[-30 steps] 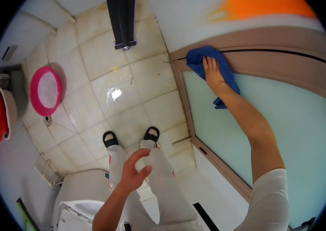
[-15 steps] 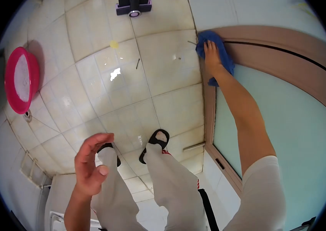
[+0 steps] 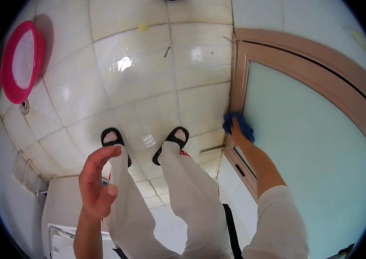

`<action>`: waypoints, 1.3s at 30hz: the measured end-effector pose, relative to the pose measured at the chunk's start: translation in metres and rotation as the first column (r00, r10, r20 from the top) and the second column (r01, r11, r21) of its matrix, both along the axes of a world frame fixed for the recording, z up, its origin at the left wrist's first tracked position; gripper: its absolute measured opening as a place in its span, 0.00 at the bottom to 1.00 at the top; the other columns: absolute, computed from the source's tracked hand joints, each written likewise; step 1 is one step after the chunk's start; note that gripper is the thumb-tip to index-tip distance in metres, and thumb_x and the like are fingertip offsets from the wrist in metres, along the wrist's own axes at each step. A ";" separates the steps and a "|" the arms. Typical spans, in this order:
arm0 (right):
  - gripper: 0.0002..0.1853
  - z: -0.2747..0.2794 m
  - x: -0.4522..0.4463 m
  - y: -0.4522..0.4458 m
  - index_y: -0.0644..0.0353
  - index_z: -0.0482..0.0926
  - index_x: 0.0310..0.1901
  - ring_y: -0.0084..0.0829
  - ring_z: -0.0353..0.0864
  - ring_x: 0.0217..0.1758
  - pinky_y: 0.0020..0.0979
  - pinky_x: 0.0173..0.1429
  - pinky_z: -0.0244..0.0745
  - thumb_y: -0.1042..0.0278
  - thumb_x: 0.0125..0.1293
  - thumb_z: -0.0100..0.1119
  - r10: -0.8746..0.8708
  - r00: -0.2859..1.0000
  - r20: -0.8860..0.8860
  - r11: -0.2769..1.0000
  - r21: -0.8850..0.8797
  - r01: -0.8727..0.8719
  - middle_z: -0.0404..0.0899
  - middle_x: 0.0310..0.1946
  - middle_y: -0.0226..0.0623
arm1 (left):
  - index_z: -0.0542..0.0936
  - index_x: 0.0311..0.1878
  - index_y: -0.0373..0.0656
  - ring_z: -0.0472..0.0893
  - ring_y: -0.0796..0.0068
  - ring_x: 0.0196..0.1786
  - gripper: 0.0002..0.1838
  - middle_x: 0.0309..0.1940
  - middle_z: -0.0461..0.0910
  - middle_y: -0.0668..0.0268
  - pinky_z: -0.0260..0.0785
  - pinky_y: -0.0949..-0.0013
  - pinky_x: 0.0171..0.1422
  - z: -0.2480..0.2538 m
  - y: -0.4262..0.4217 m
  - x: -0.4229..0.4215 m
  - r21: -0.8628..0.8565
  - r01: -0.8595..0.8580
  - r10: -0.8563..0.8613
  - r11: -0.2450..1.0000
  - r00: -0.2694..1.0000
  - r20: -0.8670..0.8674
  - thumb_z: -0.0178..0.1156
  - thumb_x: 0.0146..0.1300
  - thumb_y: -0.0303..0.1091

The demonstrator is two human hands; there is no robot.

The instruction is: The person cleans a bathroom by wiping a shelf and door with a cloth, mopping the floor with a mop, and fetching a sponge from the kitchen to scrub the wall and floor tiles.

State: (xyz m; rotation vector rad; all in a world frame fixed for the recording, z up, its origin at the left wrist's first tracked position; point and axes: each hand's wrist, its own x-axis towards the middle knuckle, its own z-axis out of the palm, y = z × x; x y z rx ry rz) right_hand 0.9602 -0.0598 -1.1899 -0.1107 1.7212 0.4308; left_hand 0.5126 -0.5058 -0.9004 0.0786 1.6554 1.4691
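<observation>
Along the door frame (image 3: 237,88), the blue cloth (image 3: 247,128) has been shifted nearer beneath the right hand (image 3: 238,134), its finger grip too blurred to tell. The left hand (image 3: 96,185) is held empty, fingers loosely curved.

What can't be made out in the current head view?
Head view:
Right grip: blurred, so finger placement on the blue cloth is unclear.
Door frame behind the cloth: hidden by it.
Dark object: cut off by the top edge.
Yellow spot: too small and blurred to identify.
</observation>
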 end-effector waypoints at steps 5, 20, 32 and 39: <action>0.28 0.084 0.056 -0.016 0.67 0.70 0.65 0.52 0.59 0.73 0.48 0.76 0.53 0.68 0.63 0.48 -0.228 0.974 0.009 0.973 -0.045 0.228 0.62 0.70 0.54 | 0.70 0.63 0.32 0.74 0.60 0.63 0.32 0.59 0.75 0.55 0.61 0.58 0.71 -0.002 -0.020 -0.005 0.014 0.054 -0.054 0.998 0.998 -0.043 0.64 0.61 0.42; 0.36 0.132 -0.184 0.034 0.63 0.58 0.73 0.49 0.41 0.81 0.42 0.82 0.39 0.66 0.63 0.55 0.122 0.913 -0.389 0.966 0.256 -0.021 0.42 0.77 0.56 | 0.71 0.62 0.30 0.73 0.59 0.64 0.35 0.58 0.75 0.54 0.60 0.56 0.72 0.034 0.003 0.020 -0.150 0.311 -0.326 0.938 0.942 -0.085 0.65 0.61 0.50; 0.29 0.070 0.151 -0.065 0.64 0.73 0.62 0.48 0.53 0.78 0.38 0.79 0.50 0.55 0.63 0.55 -0.232 0.971 -0.052 0.972 -0.059 0.229 0.59 0.73 0.51 | 0.71 0.62 0.30 0.73 0.58 0.64 0.41 0.59 0.75 0.53 0.60 0.55 0.72 0.002 0.001 0.024 -0.187 0.333 -0.355 0.924 0.930 -0.095 0.66 0.59 0.59; 0.22 0.206 0.039 -0.010 0.65 0.74 0.60 0.45 0.61 0.74 0.35 0.76 0.57 0.72 0.64 0.50 -0.489 0.785 -0.379 0.872 -0.242 0.427 0.64 0.69 0.54 | 0.68 0.65 0.32 0.71 0.59 0.66 0.41 0.61 0.73 0.54 0.57 0.56 0.74 0.094 -0.003 0.021 -0.166 0.305 -0.324 0.938 0.940 -0.104 0.64 0.61 0.58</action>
